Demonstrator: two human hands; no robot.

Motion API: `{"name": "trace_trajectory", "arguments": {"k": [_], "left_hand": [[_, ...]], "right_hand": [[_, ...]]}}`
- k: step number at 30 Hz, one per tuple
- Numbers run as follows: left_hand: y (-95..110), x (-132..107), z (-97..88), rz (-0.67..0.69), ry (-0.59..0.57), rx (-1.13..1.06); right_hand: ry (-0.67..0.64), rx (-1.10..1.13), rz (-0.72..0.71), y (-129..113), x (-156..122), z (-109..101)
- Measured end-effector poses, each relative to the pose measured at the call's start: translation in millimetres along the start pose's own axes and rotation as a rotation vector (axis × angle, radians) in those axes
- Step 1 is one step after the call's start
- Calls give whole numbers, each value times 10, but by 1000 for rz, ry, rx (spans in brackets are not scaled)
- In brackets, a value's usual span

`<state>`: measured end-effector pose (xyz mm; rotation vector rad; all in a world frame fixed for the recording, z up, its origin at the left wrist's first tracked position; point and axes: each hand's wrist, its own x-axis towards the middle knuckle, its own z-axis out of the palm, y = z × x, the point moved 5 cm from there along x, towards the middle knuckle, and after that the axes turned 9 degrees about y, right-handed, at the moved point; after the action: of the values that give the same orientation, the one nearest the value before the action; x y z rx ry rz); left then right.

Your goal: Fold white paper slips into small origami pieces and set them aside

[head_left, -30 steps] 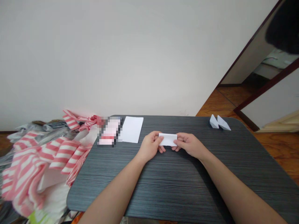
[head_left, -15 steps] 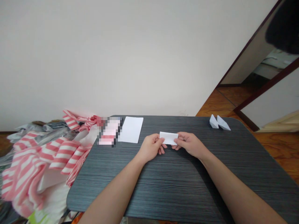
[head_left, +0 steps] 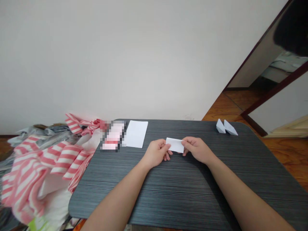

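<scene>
Both my hands hold a small folded white paper (head_left: 175,144) just above the dark striped table (head_left: 183,189). My left hand (head_left: 156,153) pinches its left end with thumb and fingers closed. My right hand (head_left: 196,149) grips its right end, fingers curled over the edge. The paper is a narrow rectangle, tilted slightly down to the right. Further back on the table, to the left, lies a flat white sheet (head_left: 136,133).
Two folded white paper shapes (head_left: 226,126) sit at the table's far right corner. A blurred-out pink object (head_left: 112,136) lies next to the flat sheet. Red-and-white striped bags (head_left: 45,163) pile up left of the table. A wall stands behind; wooden floor and a doorway show at right.
The folded paper has shifted slightly right and tilted, its right end lower. My right hand's fingers have closed further over that end.
</scene>
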<state>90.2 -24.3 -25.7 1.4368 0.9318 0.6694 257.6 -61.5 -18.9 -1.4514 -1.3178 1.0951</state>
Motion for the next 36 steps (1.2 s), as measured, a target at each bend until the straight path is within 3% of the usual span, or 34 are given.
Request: {"name": "trace_trajectory", "arguments": {"k": [14, 22, 36], "left_hand": [[26, -7, 2, 5, -16, -11], [36, -16, 5, -28, -5, -44], [58, -24, 9, -6, -30, -25]], "right_hand": [[22, 11, 16, -29, -7, -6], [34, 126, 50, -18, -15, -15], [59, 60, 14, -43, -8, -36]]}}
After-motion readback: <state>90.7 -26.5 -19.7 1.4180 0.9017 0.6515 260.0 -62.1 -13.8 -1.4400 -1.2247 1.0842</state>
